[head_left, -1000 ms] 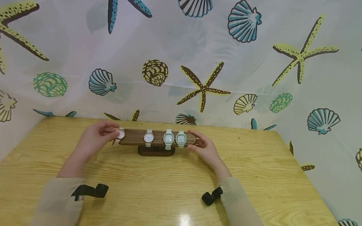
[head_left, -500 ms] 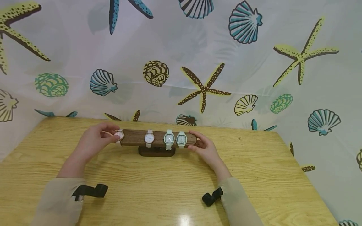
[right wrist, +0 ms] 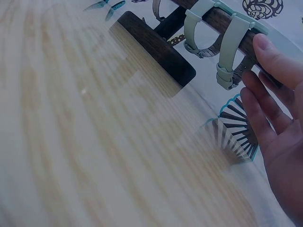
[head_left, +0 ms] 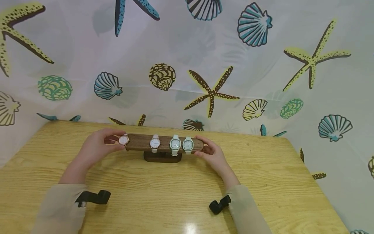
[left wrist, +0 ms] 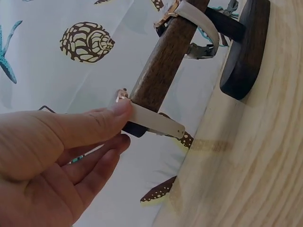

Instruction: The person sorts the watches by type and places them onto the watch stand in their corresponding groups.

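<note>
A dark wooden watch stand [head_left: 138, 142] with a horizontal bar stands on the table. My left hand [head_left: 100, 144] pinches a round white-faced wristwatch [head_left: 124, 139] at the bar's left end. In the left wrist view the thumb lies against this watch, and its pale strap [left wrist: 156, 121] hangs loose below the bar. At the other end, my right hand [head_left: 212, 154] grips the bar between thumb and fingers. Another round watch [head_left: 155, 142] sits left of the bar's middle. Two square mint-green watches [head_left: 175, 143] are strapped side by side near my right hand.
The stand's rounded base [head_left: 162, 158] rests toward the back of the light wooden table [head_left: 152, 195]. A white curtain [head_left: 131, 55] printed with shells and starfish hangs behind it. Each sleeve carries a black wrist camera [head_left: 103, 197].
My left hand has brought the round watch against the bar's left end, its face turning to the front and its strap swinging in. The right hand keeps its grip on the bar.
</note>
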Demonstrator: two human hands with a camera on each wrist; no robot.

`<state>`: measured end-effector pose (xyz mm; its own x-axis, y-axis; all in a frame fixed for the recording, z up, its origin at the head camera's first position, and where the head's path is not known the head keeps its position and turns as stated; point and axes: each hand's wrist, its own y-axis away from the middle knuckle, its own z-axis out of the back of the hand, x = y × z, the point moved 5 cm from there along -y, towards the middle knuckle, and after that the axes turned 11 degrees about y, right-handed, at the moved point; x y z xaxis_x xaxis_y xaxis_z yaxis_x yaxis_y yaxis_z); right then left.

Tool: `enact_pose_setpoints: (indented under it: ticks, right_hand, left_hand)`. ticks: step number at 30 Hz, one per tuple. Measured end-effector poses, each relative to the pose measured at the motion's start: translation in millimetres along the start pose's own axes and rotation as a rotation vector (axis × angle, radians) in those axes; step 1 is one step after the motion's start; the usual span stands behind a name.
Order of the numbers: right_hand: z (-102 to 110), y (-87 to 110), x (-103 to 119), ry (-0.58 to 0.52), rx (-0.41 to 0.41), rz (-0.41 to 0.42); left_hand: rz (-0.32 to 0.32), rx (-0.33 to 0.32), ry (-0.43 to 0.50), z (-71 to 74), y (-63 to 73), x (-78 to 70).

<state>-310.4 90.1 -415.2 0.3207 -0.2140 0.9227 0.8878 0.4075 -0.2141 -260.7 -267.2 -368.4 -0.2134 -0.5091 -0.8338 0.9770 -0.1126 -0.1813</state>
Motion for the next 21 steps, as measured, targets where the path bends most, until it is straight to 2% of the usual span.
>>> enact_pose_setpoints:
  ticks: [12, 18, 21]
  right_hand:
    - [0.2, 0.8, 0.8, 0.011, 0.004, -0.016]
    - [-0.1, 0.9, 1.4, 0.009, 0.003, -0.015]
    - [-0.4, 1.0, 2.1, 0.004, 0.004, -0.012]
  left_hand:
    - [-0.018, -0.013, -0.027, -6.8, -0.3, -5.0]
    - [-0.1, -0.018, -0.091, -21.7, -6.1, -8.5]
    - [-0.115, -0.033, -0.118, -27.7, -6.5, -12.6]
